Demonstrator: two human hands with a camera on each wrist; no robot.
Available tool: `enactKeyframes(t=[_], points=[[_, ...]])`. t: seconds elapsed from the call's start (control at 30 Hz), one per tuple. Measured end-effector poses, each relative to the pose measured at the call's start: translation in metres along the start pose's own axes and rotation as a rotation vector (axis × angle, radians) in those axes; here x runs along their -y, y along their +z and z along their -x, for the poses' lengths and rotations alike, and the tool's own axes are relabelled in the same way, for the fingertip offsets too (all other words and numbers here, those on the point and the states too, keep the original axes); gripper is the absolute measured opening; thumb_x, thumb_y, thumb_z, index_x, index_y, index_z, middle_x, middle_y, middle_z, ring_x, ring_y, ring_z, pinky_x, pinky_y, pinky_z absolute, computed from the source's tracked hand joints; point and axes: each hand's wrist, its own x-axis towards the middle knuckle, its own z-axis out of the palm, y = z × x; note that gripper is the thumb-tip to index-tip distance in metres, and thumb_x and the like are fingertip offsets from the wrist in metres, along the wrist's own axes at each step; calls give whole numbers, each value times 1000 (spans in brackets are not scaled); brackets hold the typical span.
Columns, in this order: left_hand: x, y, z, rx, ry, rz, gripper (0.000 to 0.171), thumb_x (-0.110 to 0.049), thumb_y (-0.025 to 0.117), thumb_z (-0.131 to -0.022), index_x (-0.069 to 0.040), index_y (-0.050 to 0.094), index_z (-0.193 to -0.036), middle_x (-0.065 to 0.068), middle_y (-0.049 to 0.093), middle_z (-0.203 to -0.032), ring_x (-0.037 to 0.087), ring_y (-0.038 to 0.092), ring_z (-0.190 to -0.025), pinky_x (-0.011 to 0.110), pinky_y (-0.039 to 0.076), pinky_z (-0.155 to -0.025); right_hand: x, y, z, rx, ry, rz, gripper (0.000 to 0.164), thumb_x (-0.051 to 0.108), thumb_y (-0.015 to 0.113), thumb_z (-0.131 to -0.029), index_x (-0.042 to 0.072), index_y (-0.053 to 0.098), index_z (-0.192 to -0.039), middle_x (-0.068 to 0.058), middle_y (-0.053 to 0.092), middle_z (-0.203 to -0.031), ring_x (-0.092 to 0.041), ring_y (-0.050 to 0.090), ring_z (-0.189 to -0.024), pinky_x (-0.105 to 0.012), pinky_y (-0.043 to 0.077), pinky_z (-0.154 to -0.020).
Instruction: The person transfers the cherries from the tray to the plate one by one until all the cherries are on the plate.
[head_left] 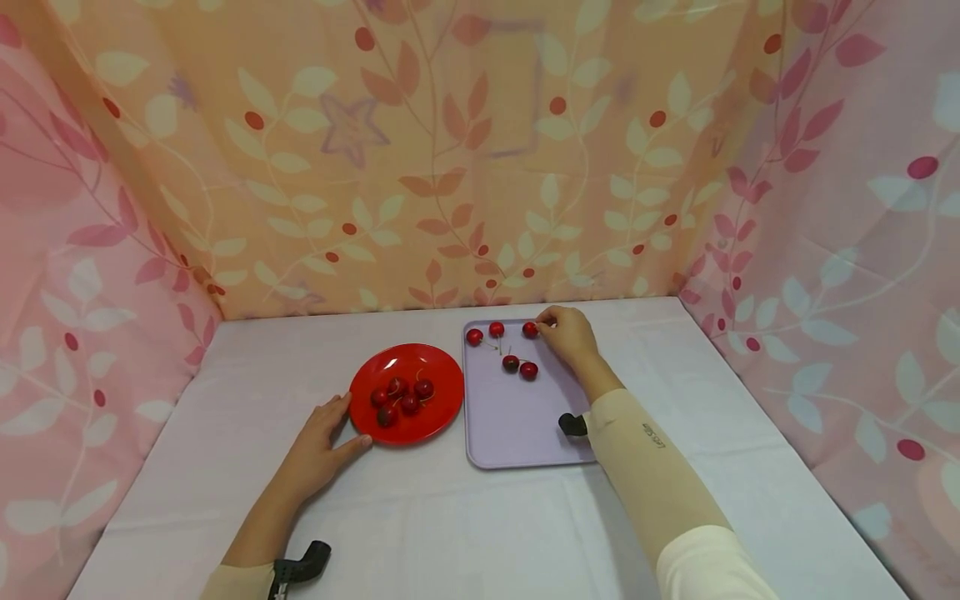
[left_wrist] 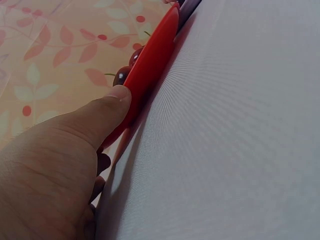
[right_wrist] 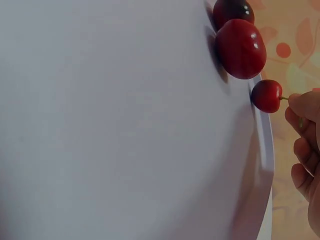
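Observation:
My right hand (head_left: pixel 572 337) pinches the thin stem of a red cherry (right_wrist: pixel 266 96) between thumb and fingertips, at the far edge of a pale purple tray (head_left: pixel 517 425). In the right wrist view the cherry sits by the tray's rim, the stem running into the fingers. Several other cherries, among them a dark one (head_left: pixel 511 363), lie in the tray's far left part. My left hand (head_left: pixel 318 446) holds a red plate (head_left: pixel 438 421) at its near left edge, thumb on the rim. Several stemmed cherries (head_left: pixel 397 387) are grouped on the plate.
The plate stands just left of the tray on a white tablecloth (head_left: pixel 420 525). A patterned orange curtain (head_left: pixel 450 167) rises behind, with pink curtains at both sides. The right forearm crosses above the tray's right side.

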Motion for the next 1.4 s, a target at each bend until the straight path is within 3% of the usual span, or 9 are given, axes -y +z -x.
enactKeyframes(t=[0.6,1.0,1.2,1.4], points=[[-1,-2,-2,15,-9,-14,98,-55,76,-87,-9,31,-162,19,31,-166,41,20,-155,67,18,-122,11,-15,3,9,28,-79,10,22,71,-95,15,75,-102,-3,74,-101,-26,62,-96,-44,52,-92],[-2,0,1,6,-14,0,98,-53,77,-87,-8,32,-161,20,32,-165,42,21,-155,67,18,-122,26,-17,8,-21,-53,-152,14,22,72,-95,13,77,-104,-5,76,-99,-26,60,-91,-42,52,-86],[-2,0,1,3,-8,4,97,-51,78,-87,-8,32,-161,19,32,-165,41,20,-156,67,18,-122,38,-18,8,-25,-62,-132,13,23,74,-95,13,77,-103,-5,76,-98,-24,59,-88,-37,52,-81],[-3,0,0,4,-16,6,97,-52,77,-87,-9,31,-162,20,31,-165,42,20,-155,69,19,-120,53,-19,10,-46,-101,-145,13,20,75,-94,12,79,-103,-6,77,-99,-25,62,-92,-40,54,-85]])
